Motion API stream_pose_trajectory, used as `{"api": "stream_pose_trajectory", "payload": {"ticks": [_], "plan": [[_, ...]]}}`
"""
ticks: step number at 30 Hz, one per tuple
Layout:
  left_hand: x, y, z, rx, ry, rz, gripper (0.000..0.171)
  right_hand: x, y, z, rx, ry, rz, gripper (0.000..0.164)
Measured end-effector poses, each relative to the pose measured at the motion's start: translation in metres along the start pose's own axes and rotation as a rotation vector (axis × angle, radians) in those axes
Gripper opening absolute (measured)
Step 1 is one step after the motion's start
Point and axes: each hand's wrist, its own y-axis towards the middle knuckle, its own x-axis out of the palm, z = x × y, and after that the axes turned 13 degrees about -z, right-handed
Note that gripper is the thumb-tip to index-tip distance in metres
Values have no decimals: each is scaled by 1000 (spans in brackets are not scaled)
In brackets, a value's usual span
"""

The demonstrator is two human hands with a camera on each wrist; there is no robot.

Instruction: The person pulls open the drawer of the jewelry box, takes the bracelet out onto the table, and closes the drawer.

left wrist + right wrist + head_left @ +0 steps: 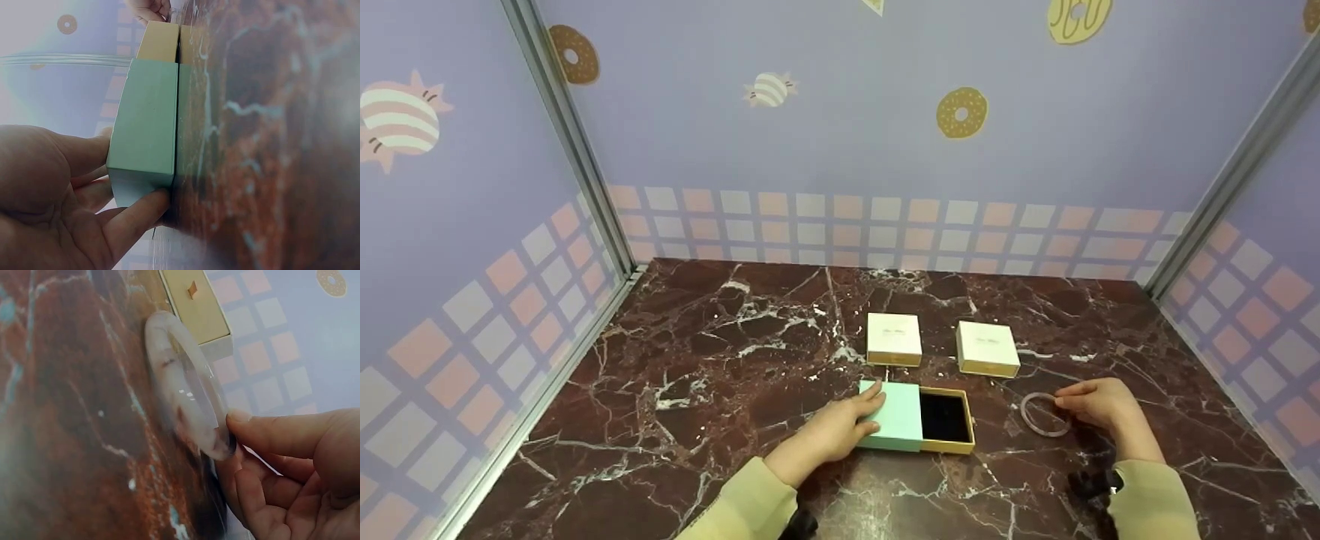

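Note:
A mint-green drawer box (894, 416) lies on the table, its yellow-edged inner drawer (969, 421) pulled partway out to the right and showing a black lining. My left hand (840, 426) grips the left end of this box, with fingers over its top and against its end, as the left wrist view also shows. On the right, a pale translucent bangle (1045, 415) is pinched by its edge between the thumb and fingers of my right hand (1101, 405). Whitish and brownish patches mark the bangle (185, 388) in the right wrist view, where it tilts close over the tabletop.
Behind the open box stand two small cream boxes with gold sides, a left one (893, 339) and a right one (988, 349). The dark red marble-patterned table (697, 375) is bordered by purple printed panels (825, 135) at the back and both sides.

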Motion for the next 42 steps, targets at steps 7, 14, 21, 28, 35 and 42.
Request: {"api": "stream_pose_trajectory", "payload": {"ticks": [7, 14, 21, 28, 35, 42], "plan": [[0, 0, 0, -8, -19, -17, 56, 3, 1, 0, -8, -90, 55, 26], [0, 0, 0, -5, -12, -13, 56, 4, 1, 0, -20, -187, 76, 26], [-1, 0, 0, 15, 0, -6, 56, 3, 1, -1, -25, -191, 70, 28], [-2, 0, 0, 16, 5, -4, 56, -1, 1, -1, -10, -181, 57, 31], [-1, 0, 0, -3, -24, -13, 56, -1, -1, -3, -8, -34, 7, 33], [-1, -2, 1, 0, -16, -6, 56, 4, 0, -9, -70, 185, -96, 39]]}}
